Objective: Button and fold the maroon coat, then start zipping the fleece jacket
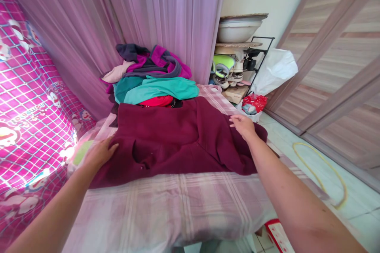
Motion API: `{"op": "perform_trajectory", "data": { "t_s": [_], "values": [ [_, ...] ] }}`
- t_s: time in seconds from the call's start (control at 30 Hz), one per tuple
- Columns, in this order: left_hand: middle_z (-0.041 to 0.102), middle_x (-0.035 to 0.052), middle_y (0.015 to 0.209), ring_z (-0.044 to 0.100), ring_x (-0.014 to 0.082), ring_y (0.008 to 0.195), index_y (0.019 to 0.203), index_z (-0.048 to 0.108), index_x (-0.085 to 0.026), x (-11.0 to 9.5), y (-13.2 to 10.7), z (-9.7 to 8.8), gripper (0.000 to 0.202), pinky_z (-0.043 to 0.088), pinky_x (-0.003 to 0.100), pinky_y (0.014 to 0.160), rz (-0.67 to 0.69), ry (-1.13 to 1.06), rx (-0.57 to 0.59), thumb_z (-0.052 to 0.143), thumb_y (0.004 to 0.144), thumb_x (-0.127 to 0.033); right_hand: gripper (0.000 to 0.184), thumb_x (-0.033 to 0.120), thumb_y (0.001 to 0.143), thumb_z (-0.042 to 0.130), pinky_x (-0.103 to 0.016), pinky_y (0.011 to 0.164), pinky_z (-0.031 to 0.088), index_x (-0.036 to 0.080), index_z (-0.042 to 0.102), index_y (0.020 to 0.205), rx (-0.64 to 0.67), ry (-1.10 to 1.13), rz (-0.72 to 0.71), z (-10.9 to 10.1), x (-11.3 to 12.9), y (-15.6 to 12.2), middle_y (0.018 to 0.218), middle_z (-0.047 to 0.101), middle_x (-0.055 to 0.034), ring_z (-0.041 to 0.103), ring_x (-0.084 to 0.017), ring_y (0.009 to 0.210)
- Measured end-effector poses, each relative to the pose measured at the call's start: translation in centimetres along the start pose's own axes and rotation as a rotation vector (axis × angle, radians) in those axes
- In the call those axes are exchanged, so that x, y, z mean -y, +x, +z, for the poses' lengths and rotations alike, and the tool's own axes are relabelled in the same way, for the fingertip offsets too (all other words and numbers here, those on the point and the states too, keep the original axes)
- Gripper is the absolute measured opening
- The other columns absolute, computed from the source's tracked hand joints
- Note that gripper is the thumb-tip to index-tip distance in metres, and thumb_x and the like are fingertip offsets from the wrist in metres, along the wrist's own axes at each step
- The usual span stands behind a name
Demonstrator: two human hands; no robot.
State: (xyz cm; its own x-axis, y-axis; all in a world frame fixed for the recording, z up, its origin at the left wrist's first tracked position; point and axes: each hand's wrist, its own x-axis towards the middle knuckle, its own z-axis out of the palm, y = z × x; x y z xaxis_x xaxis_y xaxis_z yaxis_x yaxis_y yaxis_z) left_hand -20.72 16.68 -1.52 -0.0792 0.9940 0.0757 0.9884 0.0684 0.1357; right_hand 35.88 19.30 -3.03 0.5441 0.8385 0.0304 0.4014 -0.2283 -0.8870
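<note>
A maroon garment (178, 138) lies spread across a plaid-covered surface (166, 209). My left hand (101, 153) rests on the garment's left edge, fingers together and laid flat. My right hand (242, 125) touches the right edge of the garment, fingers stretched and slightly curled over the cloth. Neither hand lifts the fabric. Behind the garment sits a pile of clothes (150, 75): teal, red, purple, grey and cream pieces.
A pink patterned mattress (26, 106) leans at the left. Purple curtains (154, 12) hang behind. A shoe rack (237, 67) with a basin, a white bag (274, 69) and a red bag stand at the right. A yellow hose (323, 174) lies on the tiled floor by sliding doors.
</note>
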Motion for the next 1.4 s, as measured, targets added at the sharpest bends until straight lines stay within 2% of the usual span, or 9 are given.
{"op": "perform_trajectory", "data": {
  "t_s": [0.1,0.23,0.37,0.57,0.7,0.87,1.0,1.2,1.4],
  "values": [
    [0.066,0.0174,0.128,0.06,0.0354,0.119,0.134,0.054,-0.012,0.8,0.7,0.3,0.056,0.047,0.044,0.099,-0.036,0.031,0.119,0.051,0.088,-0.045,0.032,0.043,0.089,0.053,-0.035,0.085,0.053,0.021,0.072,0.105,0.198,-0.465,-0.169,0.4,2.1,-1.0,0.102,0.075,-0.007,0.073,-0.022,0.084],
    [0.069,0.0158,0.123,0.063,0.0342,0.113,0.126,0.061,-0.011,1.3,-0.3,0.0,0.05,0.048,0.041,0.096,-0.063,-0.024,0.069,0.05,0.087,-0.041,0.064,0.063,0.085,0.055,-0.046,0.09,0.049,0.018,0.061,0.129,0.215,-0.911,-0.221,1.7,3.8,-2.6,0.123,0.067,-0.0188,0.063,-0.035,0.114],
    [0.071,0.0117,0.116,0.067,0.0323,0.106,0.126,0.063,-0.021,2.5,-2.4,-0.8,0.048,0.053,0.041,0.088,-0.229,-0.059,-0.081,0.046,0.087,-0.044,0.065,0.048,0.083,0.065,-0.045,0.087,0.051,0.018,0.052,0.139,0.274,-1.081,-0.218,2.8,3.8,-3.0,0.122,0.066,-0.0207,0.065,-0.034,0.11],
    [0.072,0.0122,0.115,0.068,0.0309,0.104,0.125,0.062,-0.019,3.8,-3.4,0.3,0.054,0.053,0.039,0.087,-0.276,-0.1,0.016,0.043,0.087,-0.051,0.04,0.031,0.09,0.054,-0.042,0.09,0.05,0.023,0.064,0.128,0.289,-0.98,-0.527,3.6,5.7,-4.7,0.125,0.067,-0.0129,0.065,-0.029,0.107],
    [0.065,0.0124,0.129,0.065,0.0274,0.112,0.129,0.06,-0.018,3.6,-1.3,0.2,0.056,0.051,0.036,0.095,-0.135,-0.172,-0.023,0.043,0.086,-0.051,0.03,0.038,0.093,0.05,-0.045,0.102,0.041,0.028,0.076,0.107,0.572,-0.821,-0.922,5.6,7.6,-7.7,0.125,0.069,-0.0058,0.055,-0.029,0.123],
    [0.049,0.0046,0.151,0.041,0.0279,0.141,0.134,0.058,-0.031,2.5,1.4,-1.2,0.053,0.029,0.045,0.117,0.275,0.022,0.085,0.053,0.081,-0.033,0.027,0.045,0.088,0.06,-0.059,0.111,0.025,0.028,0.075,0.103,0.818,-0.834,-0.926,7.0,7.2,-9.4,0.116,0.073,-0.0064,0.046,-0.033,0.134],
    [0.048,0.0055,0.151,0.037,0.0311,0.142,0.119,0.068,-0.031,1.1,2.7,-1.4,0.042,0.019,0.053,0.118,0.368,0.135,0.212,0.059,0.078,-0.031,0.02,0.04,0.088,0.059,-0.059,0.111,0.023,0.025,0.073,0.091,0.869,-0.829,-0.906,6.3,6.9,-9.3,0.109,0.073,-0.008,0.05,-0.031,0.13],
    [0.075,0.0029,0.1,0.068,0.0233,0.096,0.096,0.074,-0.026,2.4,1.6,-4.1,0.029,0.05,0.035,0.095,0.265,-0.066,0.452,0.056,0.078,-0.039,0.018,0.032,0.092,0.052,-0.058,0.112,0.022,0.023,0.066,0.086,0.904,-0.876,-0.943,4.9,7.9,-10.0,0.084,0.071,-0.0046,0.066,-0.022,0.087],
    [0.074,0.0017,0.084,0.067,0.0213,0.078,0.097,0.075,-0.026,5.4,1.4,-9.5,0.036,0.055,0.03,0.074,0.0,-0.207,0.697,0.063,0.075,-0.052,0.039,0.049,0.097,0.043,-0.041,0.096,0.038,0.025,0.066,0.076,0.847,-0.851,-1.022,6.7,9.5,-7.9,0.07,0.069,-0.0027,0.061,-0.019,0.069]
  ]
}}
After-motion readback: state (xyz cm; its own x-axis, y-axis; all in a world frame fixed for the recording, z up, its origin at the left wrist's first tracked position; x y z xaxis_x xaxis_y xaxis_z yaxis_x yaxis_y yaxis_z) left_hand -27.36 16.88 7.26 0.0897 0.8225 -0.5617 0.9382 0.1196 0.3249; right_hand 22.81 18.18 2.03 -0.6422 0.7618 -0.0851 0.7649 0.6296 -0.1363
